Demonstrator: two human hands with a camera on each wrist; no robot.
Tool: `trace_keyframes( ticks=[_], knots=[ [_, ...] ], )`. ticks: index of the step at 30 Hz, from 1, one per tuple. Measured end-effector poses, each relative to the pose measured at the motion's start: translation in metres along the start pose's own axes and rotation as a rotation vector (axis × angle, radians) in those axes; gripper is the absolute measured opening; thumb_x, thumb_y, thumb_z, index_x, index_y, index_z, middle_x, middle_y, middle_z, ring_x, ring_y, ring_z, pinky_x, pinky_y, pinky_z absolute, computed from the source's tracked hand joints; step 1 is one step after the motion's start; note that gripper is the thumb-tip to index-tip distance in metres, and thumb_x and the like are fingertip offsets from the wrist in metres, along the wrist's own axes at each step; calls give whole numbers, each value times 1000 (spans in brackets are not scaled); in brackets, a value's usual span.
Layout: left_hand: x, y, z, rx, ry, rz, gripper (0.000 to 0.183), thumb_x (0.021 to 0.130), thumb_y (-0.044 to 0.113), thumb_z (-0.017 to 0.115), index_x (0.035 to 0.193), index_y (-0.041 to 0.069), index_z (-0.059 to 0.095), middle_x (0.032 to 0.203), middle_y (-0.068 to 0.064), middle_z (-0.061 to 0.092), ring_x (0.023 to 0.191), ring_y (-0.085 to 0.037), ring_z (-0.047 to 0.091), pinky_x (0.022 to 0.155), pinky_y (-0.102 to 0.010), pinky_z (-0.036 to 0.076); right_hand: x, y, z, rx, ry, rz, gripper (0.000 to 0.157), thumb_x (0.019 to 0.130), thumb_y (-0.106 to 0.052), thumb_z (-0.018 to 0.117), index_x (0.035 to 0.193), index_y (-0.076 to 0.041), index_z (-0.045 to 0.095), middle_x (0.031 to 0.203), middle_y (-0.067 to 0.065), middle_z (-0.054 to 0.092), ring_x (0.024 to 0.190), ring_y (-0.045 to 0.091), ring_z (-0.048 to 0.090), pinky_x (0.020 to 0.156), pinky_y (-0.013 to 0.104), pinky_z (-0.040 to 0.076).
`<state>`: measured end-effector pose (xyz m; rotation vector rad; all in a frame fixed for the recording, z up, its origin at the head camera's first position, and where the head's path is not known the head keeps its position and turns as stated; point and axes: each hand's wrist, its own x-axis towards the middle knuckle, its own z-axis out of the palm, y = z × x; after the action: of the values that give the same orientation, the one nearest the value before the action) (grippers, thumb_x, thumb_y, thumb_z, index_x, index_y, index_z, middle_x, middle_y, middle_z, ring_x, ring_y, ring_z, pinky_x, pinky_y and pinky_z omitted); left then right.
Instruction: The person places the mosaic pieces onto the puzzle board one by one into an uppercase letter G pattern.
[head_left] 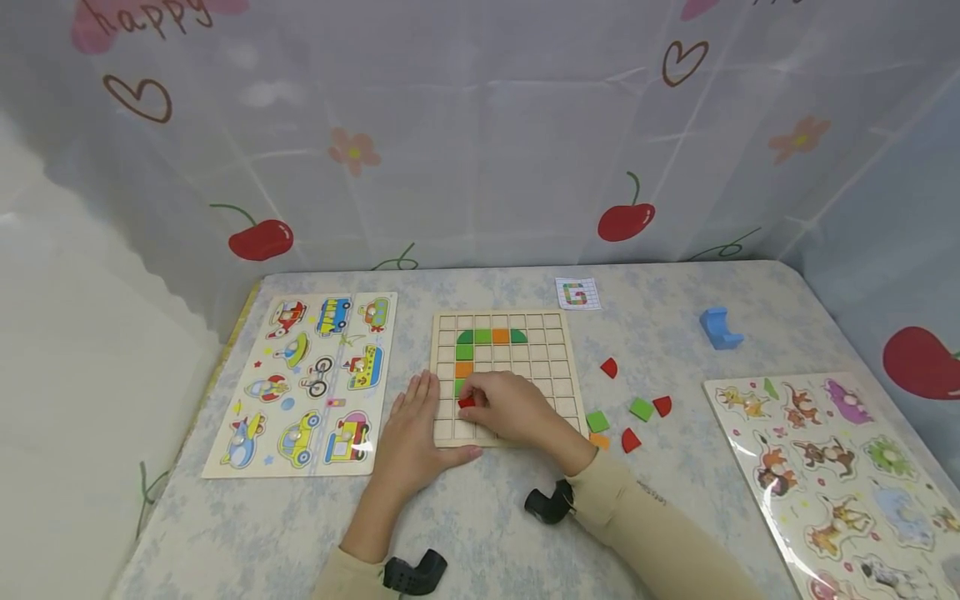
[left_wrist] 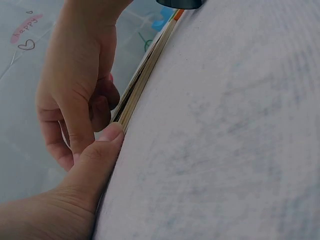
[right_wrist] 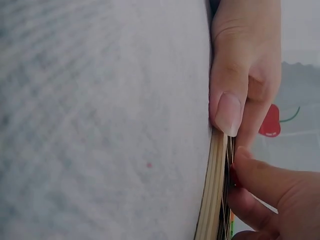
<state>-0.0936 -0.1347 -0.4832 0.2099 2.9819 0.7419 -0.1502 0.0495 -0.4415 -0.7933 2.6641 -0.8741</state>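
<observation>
A wooden grid board [head_left: 551,387] lies in the middle of the table. My left hand [head_left: 408,442] rests along its left side, fingers straight, thumb at the near edge; the left wrist view shows that thumb [left_wrist: 102,150] against the board's edge. Over the lower left squares, my right hand [head_left: 513,408] pinches a red quarter-circle piece [head_left: 467,402] between thumb and fingers. That piece sits just below a green square [head_left: 459,387], partly covered by the fingers. Above run an orange square [head_left: 464,369], a green square [head_left: 464,352] and a top row with rounded dark green ends [head_left: 518,337].
Loose pieces lie right of the board: red quarter circles [head_left: 631,440], green squares [head_left: 641,408] and an orange piece [head_left: 599,441]. Behind stands a pattern card [head_left: 577,294] showing a G. A vehicle puzzle [head_left: 300,387] is left, an animal puzzle [head_left: 825,454] right, a blue holder [head_left: 720,328] beyond.
</observation>
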Motion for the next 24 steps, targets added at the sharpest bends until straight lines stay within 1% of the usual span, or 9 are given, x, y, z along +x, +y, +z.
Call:
trace_keyframes(
  ticks=[4,10,15,24],
  knots=[
    [1,1,0,6,-5,-1,128,69,77,71,159,8,13,167,-6,11,156,-21,6,128,-45,12,1,0,1,-45,12,-4,17,89,-32,74,99,-19,71,65,-11,55,58,5,50,55,22,43],
    [1,0,0,0,-6,-5,128,68,78,71,159,8,13,167,-6,10,156,-21,6,128,-45,12,3,0,2,-91,2,2,15,90,-35,73,95,-21,69,66,-12,55,59,4,50,53,21,42],
    [1,0,0,-2,-4,-4,128,68,79,70,159,8,13,167,-6,10,156,-21,6,128,-44,11,3,1,4,-104,13,-20,16,89,-36,74,90,-21,68,65,-12,55,59,4,50,52,21,42],
    [1,0,0,1,-3,-2,129,68,81,68,159,8,12,167,-6,9,156,-21,6,128,-44,11,3,5,8,-92,75,-32,19,85,-39,78,86,-22,71,68,-14,56,61,2,50,54,20,42]
  ],
)
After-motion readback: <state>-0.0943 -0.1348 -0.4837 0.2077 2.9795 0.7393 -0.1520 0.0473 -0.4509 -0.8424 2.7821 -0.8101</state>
